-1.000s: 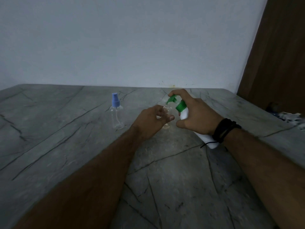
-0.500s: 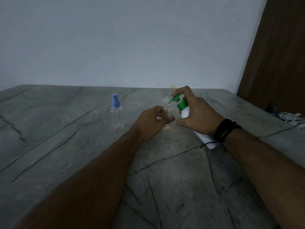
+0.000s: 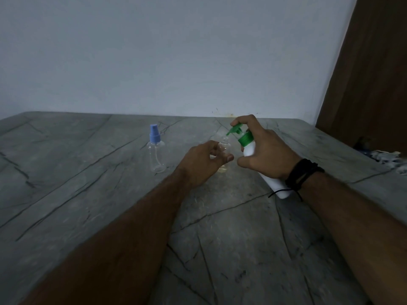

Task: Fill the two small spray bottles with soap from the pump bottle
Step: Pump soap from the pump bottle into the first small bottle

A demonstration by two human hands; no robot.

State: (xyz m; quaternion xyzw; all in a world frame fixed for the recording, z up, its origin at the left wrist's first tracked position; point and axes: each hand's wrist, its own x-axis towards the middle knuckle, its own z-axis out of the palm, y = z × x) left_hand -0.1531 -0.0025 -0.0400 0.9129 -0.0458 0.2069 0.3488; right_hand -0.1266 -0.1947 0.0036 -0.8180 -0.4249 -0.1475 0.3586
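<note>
Head view: I count two small spray bottles and one pump bottle. The uncapped spray bottle [image 3: 224,148] stands upright on the desk [image 3: 88,194] near its middle, its threaded neck bare, a little yellowish liquid at its bottom; my left hand [image 3: 204,161] is curled loosely around it, thumb and fingers at its sides. My right hand [image 3: 266,153] is wrapped tight around the white pump bottle [image 3: 250,148], tilted with its base toward me, forefinger on top of the green pump head [image 3: 236,129], whose spout points down just over the open neck; I cannot tell whether they touch. The second spray bottle [image 3: 156,151], clear with a blue spray cap, stands upright well to the left of my left hand, apart from everything. One black wristband [image 3: 304,172] with a loose cord sits on my right wrist. The grey veined desk runs back to a pale wall [image 3: 176,51], its far edge close behind the bottles; wide bare stone lies to the left and in front between my forearms. On the right, the desk's edge slants past a brown door [image 3: 374,73], with some blurred clutter [image 3: 387,156] beside it.
</note>
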